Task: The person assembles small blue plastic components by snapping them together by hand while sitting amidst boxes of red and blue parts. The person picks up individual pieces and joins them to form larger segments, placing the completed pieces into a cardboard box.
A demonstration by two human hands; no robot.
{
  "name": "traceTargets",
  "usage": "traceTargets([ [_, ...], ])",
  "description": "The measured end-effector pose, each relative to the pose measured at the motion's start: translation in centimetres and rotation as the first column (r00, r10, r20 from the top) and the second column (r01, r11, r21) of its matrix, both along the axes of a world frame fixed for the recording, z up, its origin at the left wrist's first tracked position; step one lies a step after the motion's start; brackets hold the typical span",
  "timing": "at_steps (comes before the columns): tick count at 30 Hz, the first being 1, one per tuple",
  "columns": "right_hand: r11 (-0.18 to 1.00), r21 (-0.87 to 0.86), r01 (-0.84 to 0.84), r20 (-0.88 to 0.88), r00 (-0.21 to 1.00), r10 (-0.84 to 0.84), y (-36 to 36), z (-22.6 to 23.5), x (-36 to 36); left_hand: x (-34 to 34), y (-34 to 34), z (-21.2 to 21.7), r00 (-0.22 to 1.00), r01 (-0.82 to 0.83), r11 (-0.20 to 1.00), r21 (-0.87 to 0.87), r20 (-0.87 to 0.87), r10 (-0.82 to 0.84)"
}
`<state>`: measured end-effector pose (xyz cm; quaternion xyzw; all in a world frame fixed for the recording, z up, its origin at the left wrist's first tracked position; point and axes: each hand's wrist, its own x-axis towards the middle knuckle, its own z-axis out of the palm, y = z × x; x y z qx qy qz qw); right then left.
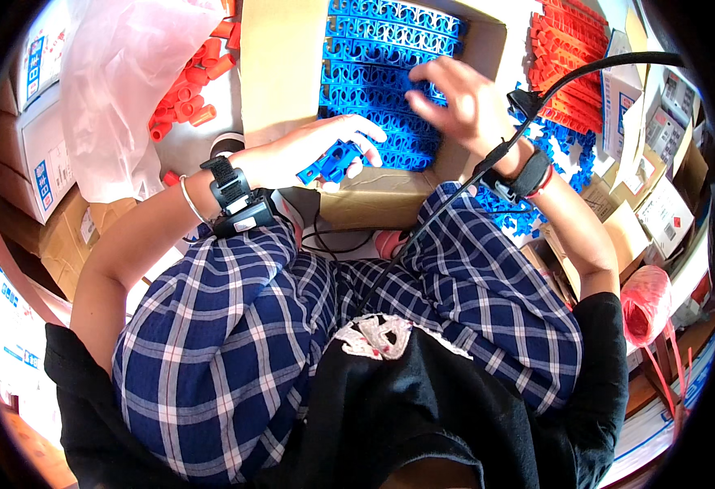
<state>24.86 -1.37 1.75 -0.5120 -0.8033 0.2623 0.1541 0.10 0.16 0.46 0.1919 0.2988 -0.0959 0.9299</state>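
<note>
My left hand (325, 151) is closed round a few blue plastic pipe clips (333, 163), held over the near left part of a cardboard box (280, 81). Inside that box, long rows of joined blue pipe clips (382, 53) lie stacked side by side, their round openings facing up. Over the right side of these rows hovers my right hand (463, 102), slightly blurred. Its thumb and forefinger are apart, and I see nothing held between them.
Red plastic tubes (185, 94) lie loose beside a translucent bag (133, 73) on the left. Red clip rows (568, 61) and scattered blue clips (569, 147) are at the right. A black cable (602, 62) crosses above my right forearm. Pink twine (645, 303) sits far right.
</note>
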Motion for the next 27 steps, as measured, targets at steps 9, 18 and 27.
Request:
traceTargets([
  [9, 0.997, -0.073, -0.001, 0.562, 0.826, 0.042, 1.5, -3.1, 3.4, -0.1, -0.1, -0.6, 1.0, 0.018, 1.0, 0.0, 0.021, -0.018],
  [18, 0.986, -0.164, 0.031, 0.469, 0.882, 0.05, 1.9, -3.2, 2.8, -0.2, -0.1, -0.6, 0.999, 0.01, 1.0, -0.002, 0.032, -0.01],
  [27, 0.992, -0.121, 0.017, 0.414, 0.91, 0.035, 1.8, -3.4, 2.8, -0.1, -0.2, -0.7, 1.0, -0.004, 0.999, -0.036, 0.023, 0.005],
])
